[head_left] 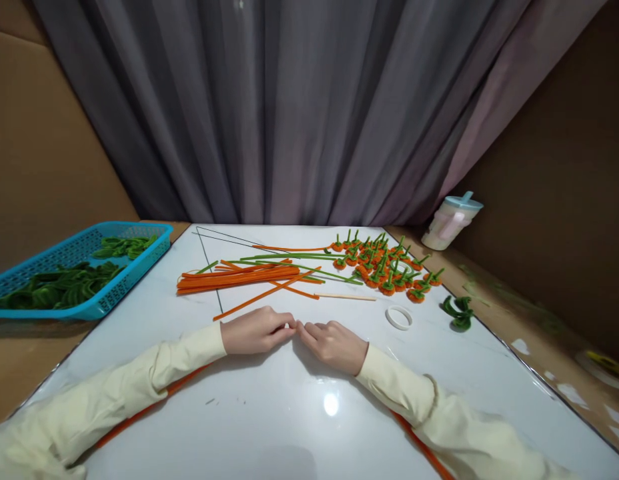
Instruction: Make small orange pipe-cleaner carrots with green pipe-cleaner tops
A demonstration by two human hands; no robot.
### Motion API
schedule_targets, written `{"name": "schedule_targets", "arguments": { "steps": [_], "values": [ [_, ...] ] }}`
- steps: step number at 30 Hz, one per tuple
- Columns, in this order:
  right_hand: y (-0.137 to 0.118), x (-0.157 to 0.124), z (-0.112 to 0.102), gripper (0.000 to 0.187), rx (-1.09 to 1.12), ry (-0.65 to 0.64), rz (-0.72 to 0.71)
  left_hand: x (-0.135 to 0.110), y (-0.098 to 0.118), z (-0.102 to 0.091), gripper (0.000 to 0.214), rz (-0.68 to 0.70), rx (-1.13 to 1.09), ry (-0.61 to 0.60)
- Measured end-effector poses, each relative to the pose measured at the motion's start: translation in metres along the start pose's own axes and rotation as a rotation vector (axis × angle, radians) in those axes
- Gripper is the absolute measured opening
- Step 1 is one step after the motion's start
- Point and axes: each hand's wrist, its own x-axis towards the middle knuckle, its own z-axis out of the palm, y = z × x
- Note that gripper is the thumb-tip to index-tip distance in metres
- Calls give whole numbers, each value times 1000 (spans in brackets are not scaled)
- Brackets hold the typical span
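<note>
My left hand (259, 331) and my right hand (334, 345) meet fingertip to fingertip over the middle of the white table. Both are closed in a pinch. An orange pipe cleaner (134, 418) comes out from under my left wrist and trails along the left forearm. Another orange length (422, 448) shows below my right forearm; I cannot tell whether the two are one piece. The part between the fingertips is hidden by the fingers. Just beyond my hands lies a bundle of orange pipe cleaners (239, 279), with green pipe cleaners (294, 256) behind it.
Several small orange pipe-cleaner pumpkins with green stems (377, 267) cluster at back right. Near them are a white ring (399, 318), a thin stick (347, 297) and green curled pieces (457, 313). A blue basket (134, 273) stands left, a lidded cup (450, 223) right.
</note>
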Motion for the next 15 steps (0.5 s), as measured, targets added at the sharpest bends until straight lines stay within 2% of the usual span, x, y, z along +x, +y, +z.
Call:
{"name": "schedule_targets", "arguments": {
  "steps": [3, 6, 8, 11, 15],
  "values": [
    [-2, 2, -3, 27, -13, -14, 44, 5, -1, -1, 24, -279, -535, -92],
    [-5, 5, -7, 24, 40, 10, 112, 8, -8, -4, 28, -387, -888, -204],
    [-6, 6, -10, 20, 113, 39, 209, 9, -16, -7, 28, -401, -996, -269],
    [-5, 7, -10, 24, 204, 63, 339, 9, -25, -10, 28, -422, -1066, -298],
    [-4, 4, -6, 24, 219, 76, 292, 9, -28, -12, 34, -426, -1112, -350]
  ]
}}
